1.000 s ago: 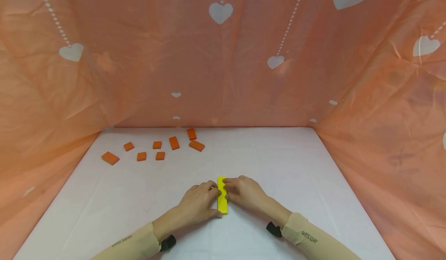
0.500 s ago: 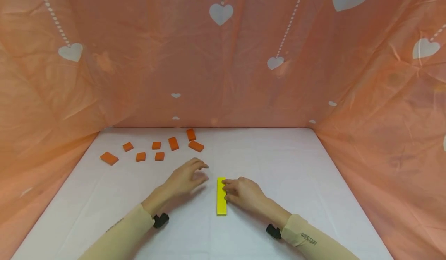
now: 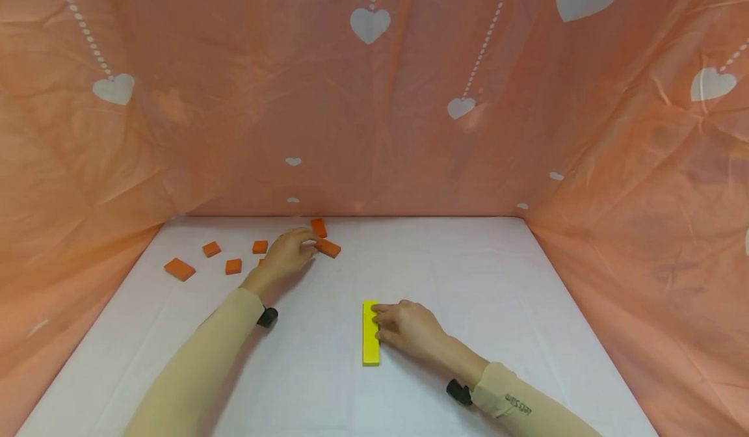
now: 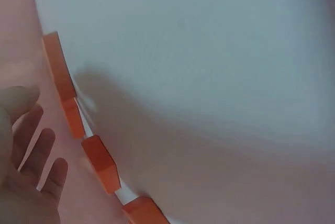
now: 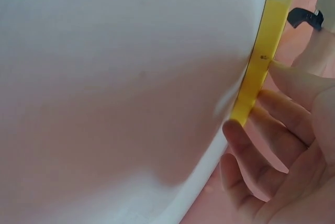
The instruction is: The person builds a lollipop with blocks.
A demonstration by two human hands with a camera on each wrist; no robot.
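Note:
A long yellow block (image 3: 370, 343) lies on the white table, its length pointing away from me. My right hand (image 3: 412, 328) rests beside it, fingertips touching its right side and far top. In the right wrist view, the thumb (image 5: 298, 80) meets the yellow block (image 5: 261, 56) and the fingers are loosely bent. My left hand (image 3: 285, 255) reaches over the orange blocks at the back left, fingertips right at a tilted rectangular orange block (image 3: 329, 248). The left wrist view shows the left hand's fingers (image 4: 39, 153) spread, with nothing held between them.
Farther back lies another orange rectangle (image 3: 318, 227). Left of the hand are a larger orange block (image 3: 179, 269) and small orange squares (image 3: 212, 249); some blocks are partly or fully hidden by the hand. A pink curtain (image 3: 374, 131) with hearts surrounds the table (image 3: 468, 281).
My left hand has left the yellow block and moved away and to the left, to the orange blocks. The right hand stays at the yellow block.

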